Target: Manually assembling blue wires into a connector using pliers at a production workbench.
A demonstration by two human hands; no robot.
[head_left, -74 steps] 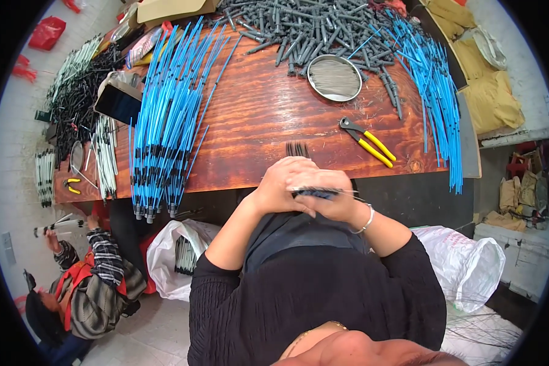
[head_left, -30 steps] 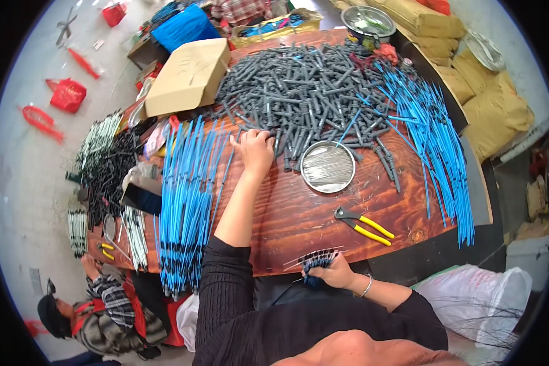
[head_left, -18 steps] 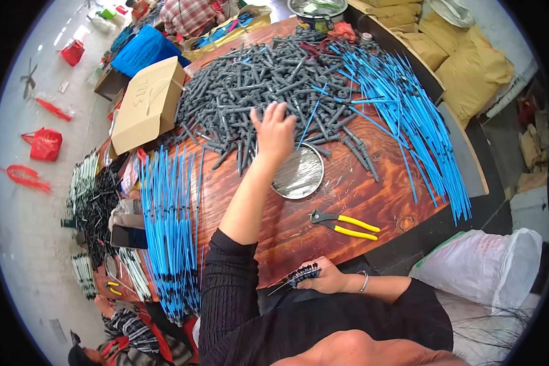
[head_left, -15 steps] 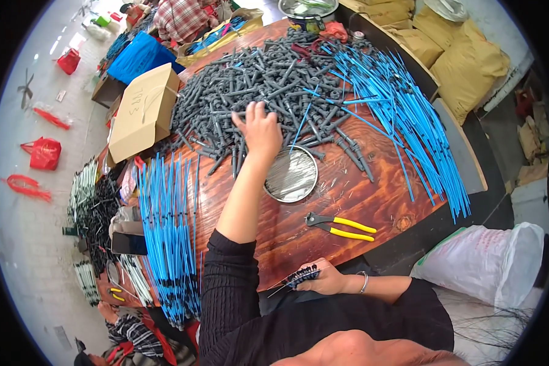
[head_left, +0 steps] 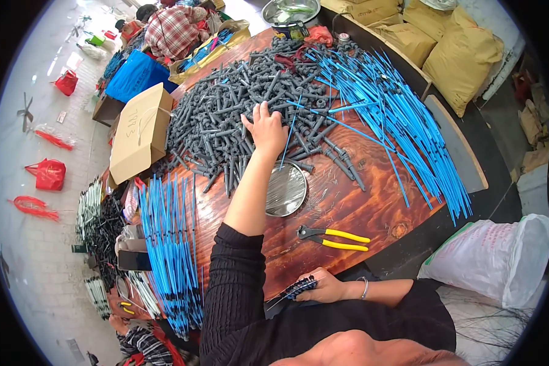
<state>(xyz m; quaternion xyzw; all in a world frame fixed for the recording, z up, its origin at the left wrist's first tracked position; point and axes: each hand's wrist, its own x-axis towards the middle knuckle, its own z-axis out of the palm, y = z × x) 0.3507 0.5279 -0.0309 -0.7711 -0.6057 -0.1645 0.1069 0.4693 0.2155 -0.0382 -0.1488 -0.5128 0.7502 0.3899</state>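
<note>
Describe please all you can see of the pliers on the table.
The pliers have yellow handles and a dark metal head. They lie flat on a bare part of the brown wooden table, head toward the round metal lid, handles slightly apart. Nothing touches them; the right hand is nearest, below them.

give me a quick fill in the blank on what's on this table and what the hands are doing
1. The left hand rests on the heap of ____ plastic connectors.
2. The right hand holds a small bundle of tubes at the table's ____ edge.
3. The pliers on the wooden table have ____ handles.
4. The round metal lid lies between the grey heap and the ____.

Missing words: grey; near; yellow; pliers
</note>
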